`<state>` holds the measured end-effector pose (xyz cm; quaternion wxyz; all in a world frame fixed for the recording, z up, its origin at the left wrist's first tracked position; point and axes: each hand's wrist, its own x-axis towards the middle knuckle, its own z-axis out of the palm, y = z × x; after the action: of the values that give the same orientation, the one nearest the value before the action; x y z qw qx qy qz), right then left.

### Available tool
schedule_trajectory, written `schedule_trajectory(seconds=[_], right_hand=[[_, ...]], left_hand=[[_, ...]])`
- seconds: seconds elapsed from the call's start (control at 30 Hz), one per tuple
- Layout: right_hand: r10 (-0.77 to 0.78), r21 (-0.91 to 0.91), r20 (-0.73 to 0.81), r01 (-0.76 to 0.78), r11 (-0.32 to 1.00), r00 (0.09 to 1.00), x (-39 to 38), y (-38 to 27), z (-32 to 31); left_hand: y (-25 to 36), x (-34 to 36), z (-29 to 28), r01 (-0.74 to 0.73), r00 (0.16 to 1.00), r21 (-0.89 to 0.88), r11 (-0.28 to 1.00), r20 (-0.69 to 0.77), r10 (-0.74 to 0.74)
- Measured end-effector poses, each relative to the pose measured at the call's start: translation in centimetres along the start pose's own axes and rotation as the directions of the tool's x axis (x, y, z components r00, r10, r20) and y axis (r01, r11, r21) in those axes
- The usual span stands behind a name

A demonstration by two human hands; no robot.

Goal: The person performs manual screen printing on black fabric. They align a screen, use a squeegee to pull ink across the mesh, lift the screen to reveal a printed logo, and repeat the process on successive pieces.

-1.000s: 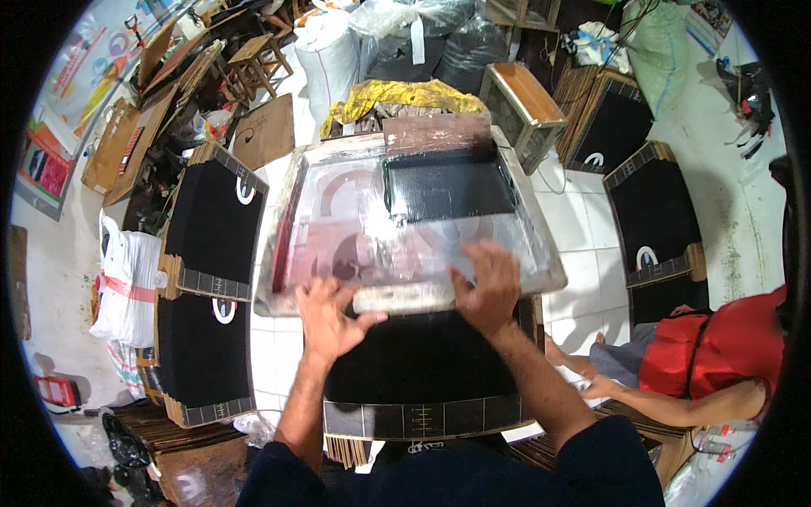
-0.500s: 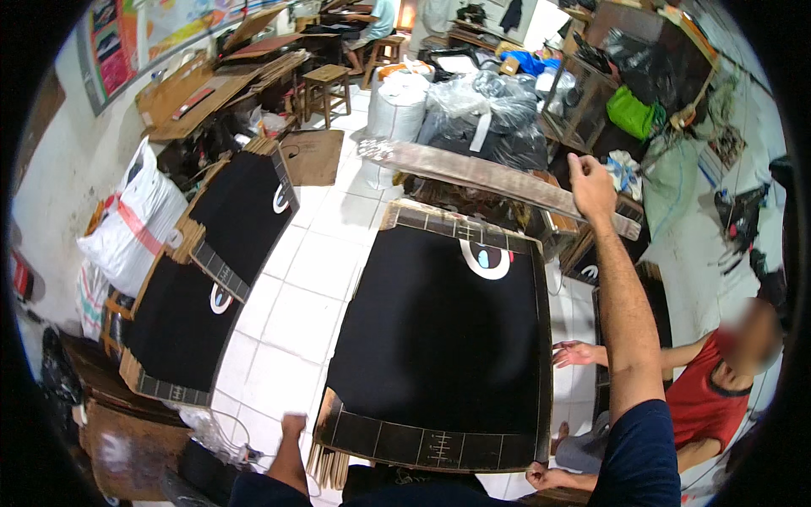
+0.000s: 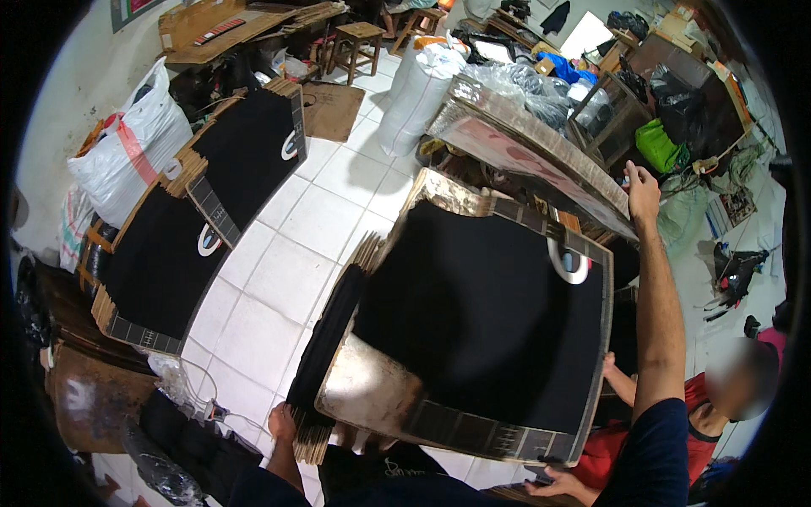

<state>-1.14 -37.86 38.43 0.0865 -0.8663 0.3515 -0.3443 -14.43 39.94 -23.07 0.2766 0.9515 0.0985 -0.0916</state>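
My right hand (image 3: 642,188) grips the wooden-framed printing screen (image 3: 528,152), which is raised and tilted at the back. My left hand (image 3: 282,421) is closed on the edge of a stack of boards (image 3: 312,414) draped in black cloth. Lying askew over that stack, the top board (image 3: 473,321) carries black fabric with a white, blue-centred printed motif (image 3: 568,264) at upper right; its bare metallic-looking corner shows at lower left. A co-worker's hands (image 3: 557,482) are at that board's right and lower edges.
On the left, more black-covered boards (image 3: 156,291) stand beside white sacks (image 3: 127,156). Bagged bundles (image 3: 541,97) and stools (image 3: 359,46) are at the back. The co-worker in red (image 3: 693,448) is close at my right. A cable (image 3: 207,384) trails on the tiled floor (image 3: 279,253).
The screen has gone from lying flat to raised at the back. My left hand left it for the stack. The top board has shifted rightward, exposing the stack's left side.
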Motion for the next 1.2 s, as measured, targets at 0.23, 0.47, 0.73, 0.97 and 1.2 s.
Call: schedule_trajectory(seconds=[0.23, 0.47, 0.73, 0.97, 1.2], right_hand=[[0.000, -0.033, 0.021, 0.001, 0.999, 1.000, -1.1, -0.2, -0.1], [0.084, -0.090, 0.046, -0.079, 0.993, 0.995, 0.0, -0.7, -0.5], [0.072, -0.093, 0.044, -0.068, 0.993, 0.996, 1.2, -1.5, -1.0], [0.070, -0.087, 0.047, -0.065, 0.994, 0.996, 0.5, -1.4, -0.9], [0.084, -0.122, 0.061, -0.076, 0.990, 0.995, -0.3, -0.7, -0.3]], left_hand=[[9.3, 7.9, -6.0, -0.092, 0.961, 0.220, 0.971, -0.235, 0.144], [17.3, 11.2, -31.3, -0.106, 0.829, 0.309, 0.945, -0.498, 0.255], [10.0, 5.3, -66.4, -0.356, 0.822, -0.171, 0.919, -0.525, 0.221], [2.3, 6.8, -53.3, -0.288, 0.876, -0.514, 0.808, -0.482, 0.006], [7.2, 4.7, -21.9, -0.105, 0.947, -0.595, 0.797, -0.305, -0.104]])
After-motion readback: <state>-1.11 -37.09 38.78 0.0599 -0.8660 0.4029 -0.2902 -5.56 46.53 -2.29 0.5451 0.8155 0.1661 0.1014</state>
